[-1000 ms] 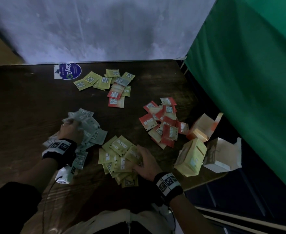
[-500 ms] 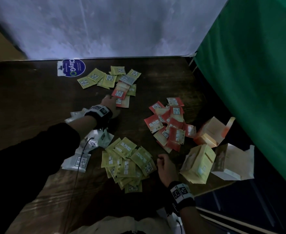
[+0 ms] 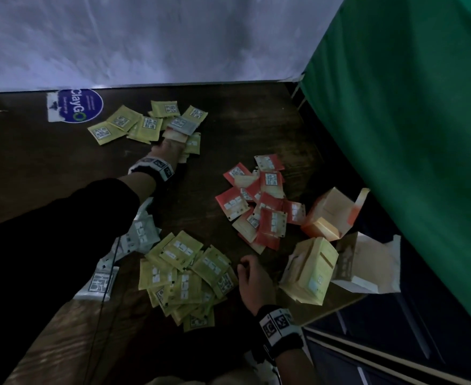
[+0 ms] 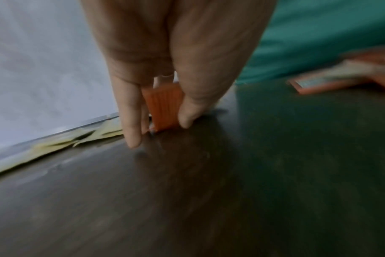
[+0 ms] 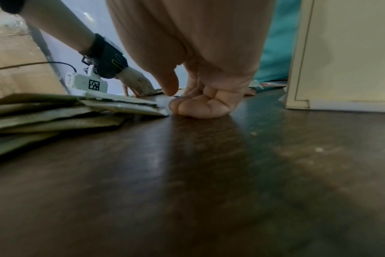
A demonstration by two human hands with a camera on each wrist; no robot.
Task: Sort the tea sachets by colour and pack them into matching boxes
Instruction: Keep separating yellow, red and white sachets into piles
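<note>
My left hand (image 3: 170,147) reaches to the far mixed pile (image 3: 145,123) of yellow, grey and red sachets. In the left wrist view its thumb and fingers (image 4: 133,137) pinch a red sachet (image 4: 163,106) standing on edge on the table. My right hand (image 3: 252,276) rests beside the near yellow pile (image 3: 184,273), fingers curled under against the table (image 5: 196,107), holding nothing. A red pile (image 3: 259,207) lies right of centre and a white pile (image 3: 140,234) lies partly under my left arm. An orange box (image 3: 328,215), a yellow box (image 3: 309,270) and a white box (image 3: 367,262) stand open at the right.
A blue round sticker (image 3: 74,105) is on the dark wooden table (image 3: 34,162) at the back left. A white wall (image 3: 173,37) closes the back, a green curtain (image 3: 409,134) the right. The boxes stand close to the table's right edge (image 3: 340,304).
My left hand left the white pile, reached forward to the far pile and took hold of a red sachet. My right hand drew off the yellow pile and curled up beside it.
</note>
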